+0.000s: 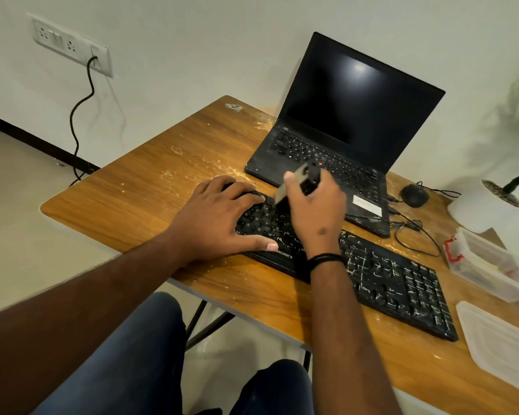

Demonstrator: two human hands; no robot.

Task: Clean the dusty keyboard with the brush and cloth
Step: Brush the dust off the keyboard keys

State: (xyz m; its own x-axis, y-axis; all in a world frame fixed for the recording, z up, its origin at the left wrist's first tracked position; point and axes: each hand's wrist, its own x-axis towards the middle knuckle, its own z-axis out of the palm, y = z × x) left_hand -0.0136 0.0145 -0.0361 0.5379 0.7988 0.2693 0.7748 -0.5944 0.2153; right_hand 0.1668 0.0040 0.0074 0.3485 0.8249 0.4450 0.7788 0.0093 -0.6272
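We see a black keyboard (381, 277) lying flat on a wooden table (126, 202), its long axis running from the far left toward the near right edge of the table, roughly parallel to the front edge of the open laptop (336, 145) just behind it. Pale dust streaks the gaps between the keys on its right half, and more dust is scattered over the tabletop around it.

Our left hand (219, 217) rests on the keyboard's left end with fingers spread and fairly straight, the thumb lying along the near edge by the printed brand name. Our right hand (315, 205) grips a brush (297, 184) over the left-centre keys; its dark handle end points up and away toward the laptop, while the pale blurred part slants down and left to the keys. We cannot tell whether the bristles touch them.

To the right sit a mouse (414, 195) with its cable, a clear plastic container (489, 265) and a separate lid (501, 339). We cannot make out a cloth
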